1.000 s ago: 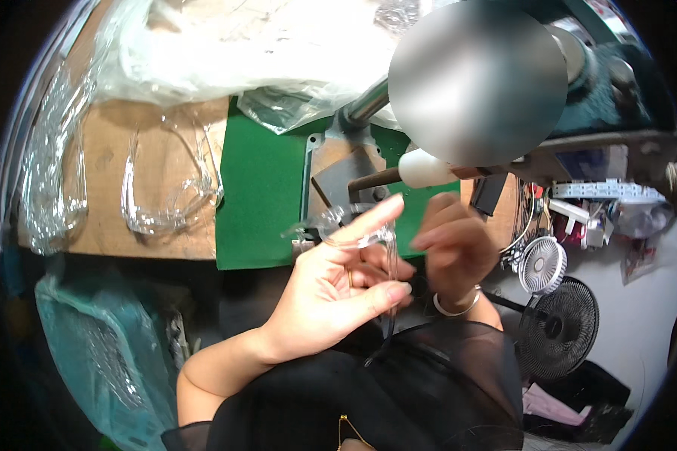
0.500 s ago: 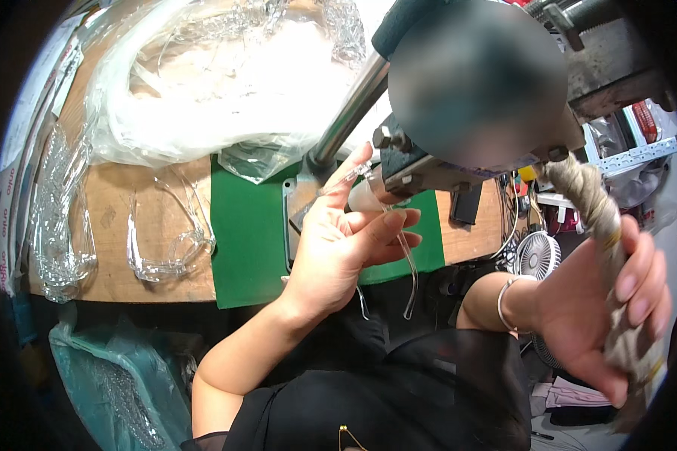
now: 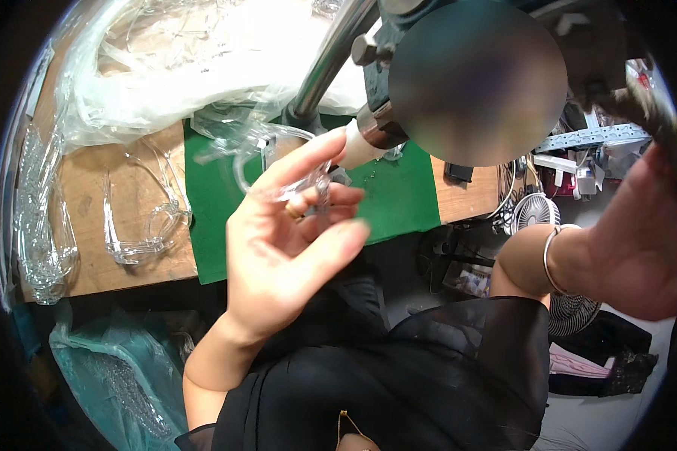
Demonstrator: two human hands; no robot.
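My left hand is raised over the green mat. Its closed fingers and thumb hold a pair of clear plastic glasses frames, blurred by motion, with a thin clear arm looping out to the left. Close above the fingertips is the white round tip of a hand press, whose head is partly covered by a blurred disc. At the right rim, my right hand is on the press's cloth-wrapped lever; its fingertips are lost in the dark edge.
Clear glasses frames lie on the wooden bench left of the mat, beside a longer stack. Behind them spreads a big clear plastic bag. A steel column rises from the mat. A teal bag hangs below; a white fan stands right.
My left hand has moved left and away from the press tip with the glasses frames. The lever has swung up, and my right hand has risen with it toward the right rim.
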